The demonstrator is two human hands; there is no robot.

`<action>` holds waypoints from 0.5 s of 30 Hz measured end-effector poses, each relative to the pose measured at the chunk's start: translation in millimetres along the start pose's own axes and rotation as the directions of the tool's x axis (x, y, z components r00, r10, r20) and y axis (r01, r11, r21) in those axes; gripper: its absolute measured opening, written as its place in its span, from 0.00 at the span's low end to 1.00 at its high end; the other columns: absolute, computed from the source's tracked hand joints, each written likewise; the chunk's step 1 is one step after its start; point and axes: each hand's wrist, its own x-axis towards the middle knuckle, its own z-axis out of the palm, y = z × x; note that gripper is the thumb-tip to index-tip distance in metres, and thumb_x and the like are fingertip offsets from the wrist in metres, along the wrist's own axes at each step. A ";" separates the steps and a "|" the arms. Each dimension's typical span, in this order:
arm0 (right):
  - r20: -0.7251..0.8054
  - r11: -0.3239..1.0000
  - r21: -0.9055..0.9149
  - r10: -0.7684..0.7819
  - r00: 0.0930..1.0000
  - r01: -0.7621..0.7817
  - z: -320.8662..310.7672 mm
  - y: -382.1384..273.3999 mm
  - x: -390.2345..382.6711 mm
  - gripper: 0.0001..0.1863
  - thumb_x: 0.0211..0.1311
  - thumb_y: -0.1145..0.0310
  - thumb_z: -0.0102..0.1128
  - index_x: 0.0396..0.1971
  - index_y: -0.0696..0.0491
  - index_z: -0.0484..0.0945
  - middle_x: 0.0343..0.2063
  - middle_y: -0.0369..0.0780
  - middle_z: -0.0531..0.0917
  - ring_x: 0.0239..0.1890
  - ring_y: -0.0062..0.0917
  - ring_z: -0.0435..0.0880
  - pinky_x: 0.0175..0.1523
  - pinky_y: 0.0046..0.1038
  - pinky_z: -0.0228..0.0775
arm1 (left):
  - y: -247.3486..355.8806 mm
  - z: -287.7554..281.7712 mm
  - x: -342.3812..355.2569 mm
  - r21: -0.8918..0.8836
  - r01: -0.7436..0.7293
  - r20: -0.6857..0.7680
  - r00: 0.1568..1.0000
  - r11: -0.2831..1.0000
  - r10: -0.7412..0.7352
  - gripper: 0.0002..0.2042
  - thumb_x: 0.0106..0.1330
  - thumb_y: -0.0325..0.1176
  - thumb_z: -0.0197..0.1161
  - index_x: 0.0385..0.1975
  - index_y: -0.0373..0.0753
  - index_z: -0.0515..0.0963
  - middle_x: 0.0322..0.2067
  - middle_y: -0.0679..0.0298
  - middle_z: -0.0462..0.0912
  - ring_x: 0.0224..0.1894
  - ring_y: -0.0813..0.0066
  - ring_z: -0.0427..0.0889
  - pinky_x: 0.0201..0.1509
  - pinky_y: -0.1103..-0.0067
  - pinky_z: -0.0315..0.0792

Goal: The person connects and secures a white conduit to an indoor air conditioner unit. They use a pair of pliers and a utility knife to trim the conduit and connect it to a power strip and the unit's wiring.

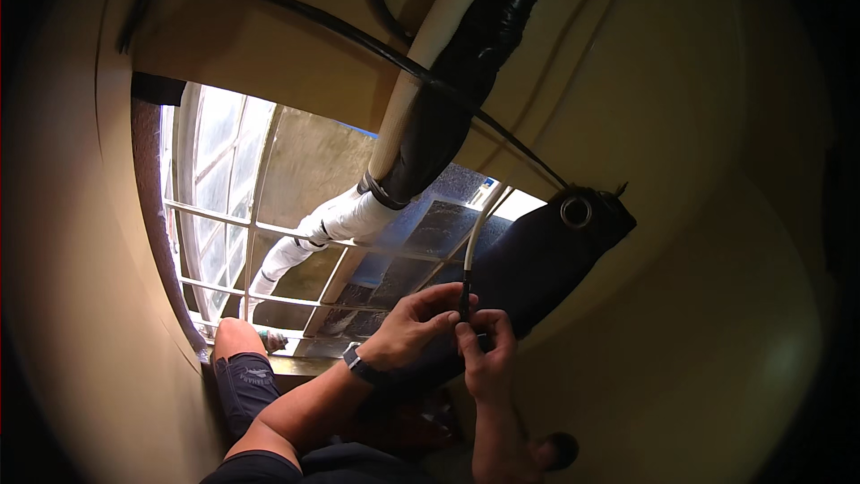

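Observation:
A white cable (472,246) hangs in front of the window, and its lower end is a dark black section (465,294). My left hand (417,323), with a watch on the wrist, reaches in from the left and pinches this black section between thumb and fingers. Just below and to the right, my right hand (488,350) is closed, its thumb and fingertips at the lower part of the same black section. Whether the black part is tape or a sleeve is too small to tell. A dark curtain (537,260) with a metal eyelet hangs behind my hands.
A barred window (296,233) opens ahead. A thick pipe bundle (457,99) in black and cream wrapping runs down through it, continuing as a white-wrapped pipe (345,215) outside. A black rod (358,36) crosses above. Below left, a bent knee (240,341) rests near the sill.

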 end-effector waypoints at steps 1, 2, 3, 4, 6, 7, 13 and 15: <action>0.007 1.000 0.013 0.000 1.000 0.000 0.2 1.6 -0.3 0.08 0.66 0.73 0.64 0.39 0.54 0.72 0.28 0.33 0.77 0.28 0.12 0.74 0.33 0.17 0.66 | -0.1 -0.6 -1.4 -0.002 0.002 -0.001 1.000 1.000 -0.002 0.23 0.72 0.24 0.62 0.66 0.33 0.68 0.60 0.55 0.78 0.63 0.67 0.77 0.67 0.71 0.73; 0.014 1.000 0.026 0.000 1.000 0.000 0.6 2.2 -1.2 0.07 0.67 0.73 0.63 0.40 0.54 0.72 0.28 0.32 0.77 0.27 0.12 0.73 0.32 0.17 0.65 | -0.4 -1.0 -2.9 -0.004 0.003 -0.003 1.000 1.000 -0.003 0.23 0.72 0.24 0.62 0.66 0.33 0.68 0.60 0.55 0.78 0.63 0.67 0.77 0.67 0.71 0.73; 0.009 0.999 0.032 0.002 1.000 -0.003 1.8 1.3 -3.0 0.07 0.67 0.73 0.63 0.40 0.54 0.72 0.28 0.32 0.77 0.27 0.12 0.73 0.32 0.17 0.65 | -1.1 -1.2 -5.0 0.001 0.009 -0.002 1.000 1.000 -0.009 0.23 0.72 0.24 0.62 0.66 0.33 0.68 0.60 0.55 0.78 0.63 0.67 0.77 0.67 0.71 0.73; 0.019 0.997 0.074 0.025 1.000 -0.026 3.4 -0.5 -4.7 0.07 0.68 0.73 0.62 0.40 0.54 0.73 0.28 0.33 0.77 0.27 0.12 0.73 0.32 0.17 0.64 | -2.0 -1.1 -7.5 -0.013 0.008 -0.004 1.000 1.000 -0.008 0.23 0.72 0.24 0.62 0.66 0.33 0.68 0.59 0.56 0.78 0.62 0.69 0.77 0.67 0.72 0.73; 0.019 0.991 0.126 0.051 0.999 -0.053 6.1 -2.7 -8.0 0.07 0.68 0.73 0.61 0.40 0.54 0.73 0.28 0.33 0.77 0.27 0.13 0.73 0.32 0.18 0.64 | -0.6 0.5 -12.4 -0.019 0.019 -0.002 1.000 1.000 -0.019 0.23 0.73 0.25 0.61 0.66 0.33 0.68 0.59 0.56 0.79 0.61 0.71 0.78 0.67 0.74 0.73; 0.031 0.978 0.194 0.078 0.996 -0.082 6.9 -3.6 -9.9 0.06 0.69 0.72 0.61 0.40 0.54 0.73 0.28 0.33 0.77 0.27 0.13 0.73 0.32 0.18 0.65 | 1.3 2.5 -15.4 0.006 0.002 -0.013 1.000 1.000 -0.002 0.22 0.73 0.25 0.62 0.66 0.33 0.68 0.58 0.57 0.79 0.60 0.72 0.78 0.65 0.74 0.73; 0.010 0.913 0.357 0.209 0.978 -0.199 4.7 16.9 -28.9 0.05 0.72 0.71 0.60 0.41 0.54 0.75 0.29 0.30 0.78 0.28 0.09 0.72 0.33 0.15 0.64 | 4.5 9.5 -25.0 0.293 -0.065 -0.055 0.995 0.954 0.084 0.21 0.71 0.25 0.64 0.63 0.34 0.72 0.54 0.61 0.81 0.54 0.78 0.79 0.60 0.77 0.74; 0.008 0.897 0.389 0.223 0.975 -0.208 0.3 24.2 -34.9 0.06 0.72 0.68 0.62 0.40 0.54 0.76 0.28 0.30 0.78 0.27 0.10 0.73 0.33 0.16 0.65 | 6.9 1.9 -28.0 0.582 -0.071 -0.147 0.971 0.810 0.191 0.21 0.71 0.25 0.63 0.63 0.35 0.70 0.55 0.60 0.81 0.56 0.76 0.79 0.61 0.75 0.74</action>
